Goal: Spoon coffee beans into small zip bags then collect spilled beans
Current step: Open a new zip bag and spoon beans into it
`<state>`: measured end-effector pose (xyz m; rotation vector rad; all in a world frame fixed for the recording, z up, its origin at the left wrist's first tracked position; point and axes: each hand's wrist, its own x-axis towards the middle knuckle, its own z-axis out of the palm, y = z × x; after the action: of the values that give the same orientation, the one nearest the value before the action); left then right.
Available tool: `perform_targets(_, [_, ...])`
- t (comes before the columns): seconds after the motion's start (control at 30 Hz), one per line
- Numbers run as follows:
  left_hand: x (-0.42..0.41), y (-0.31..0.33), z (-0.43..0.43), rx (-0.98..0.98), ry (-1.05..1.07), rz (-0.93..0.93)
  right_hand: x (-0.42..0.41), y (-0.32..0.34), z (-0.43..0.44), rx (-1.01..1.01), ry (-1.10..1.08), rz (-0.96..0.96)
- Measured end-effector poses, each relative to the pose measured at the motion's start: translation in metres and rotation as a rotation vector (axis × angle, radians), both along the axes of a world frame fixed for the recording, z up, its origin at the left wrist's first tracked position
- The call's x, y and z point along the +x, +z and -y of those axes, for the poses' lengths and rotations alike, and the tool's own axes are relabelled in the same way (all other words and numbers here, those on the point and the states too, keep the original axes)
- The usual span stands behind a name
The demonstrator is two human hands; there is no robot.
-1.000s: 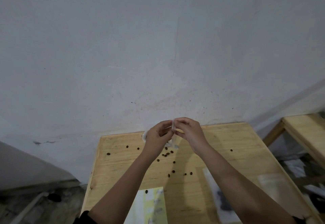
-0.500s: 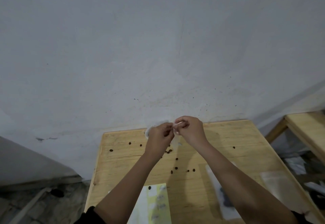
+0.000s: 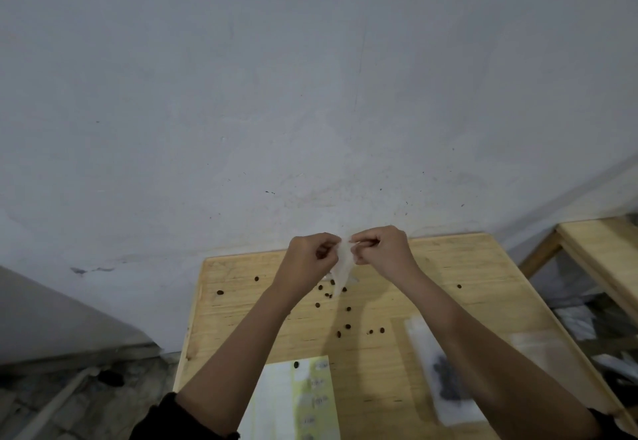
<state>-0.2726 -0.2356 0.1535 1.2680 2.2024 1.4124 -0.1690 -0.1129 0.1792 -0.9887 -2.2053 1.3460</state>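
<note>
Zip bag [image 3: 341,263] pinched between left hand [image 3: 310,256] and right hand [image 3: 383,250].

We see the left hand [image 3: 309,258] and the right hand [image 3: 385,250] raised close together above the far part of the table [image 3: 459,260], their curled fingers [image 3: 366,241] pinching the top of a small clear zip bag [image 3: 341,272] that hangs between them; loose coffee beans [image 3: 348,326] lie scattered on the wood below; nearer us lie a yellow-and-white sheet [image 3: 297,401] and, to its right, a filled bag [image 3: 447,382] holding dark beans; a grey wall [image 3: 310,94] stands behind.
</note>
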Motion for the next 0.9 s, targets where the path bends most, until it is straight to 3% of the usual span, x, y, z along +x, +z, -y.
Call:
perform_targets(0.1, [0.008,-0.001,0.004,-0.006,-0.114,0.140,0.002,0.012,-0.005,-0.071,0.012,-0.008])
perform_targets(0.2, [0.013,-0.005,0.009,-0.150,-0.230,0.214,0.003,0.024,-0.007,-0.117,0.020,-0.042])
perform_targets(0.37, [0.016,-0.007,0.008,-0.192,-0.243,-0.048,0.001,0.039,-0.002,-0.152,0.149,-0.026])
perform_targets(0.5, [0.015,-0.008,0.006,-0.082,-0.165,-0.179,0.002,0.042,0.000,0.198,0.169,0.105])
perform_targets(0.6, [0.012,-0.006,0.007,-0.027,-0.121,-0.169,0.005,0.041,0.005,0.359,0.178,0.076])
perform_targets(0.7, [0.010,-0.004,0.007,0.043,-0.071,-0.115,0.009,0.037,0.010,0.335,0.189,-0.022])
perform_targets(0.9, [0.009,-0.008,0.010,0.078,-0.040,-0.188,0.006,0.037,0.019,0.266,0.221,0.016])
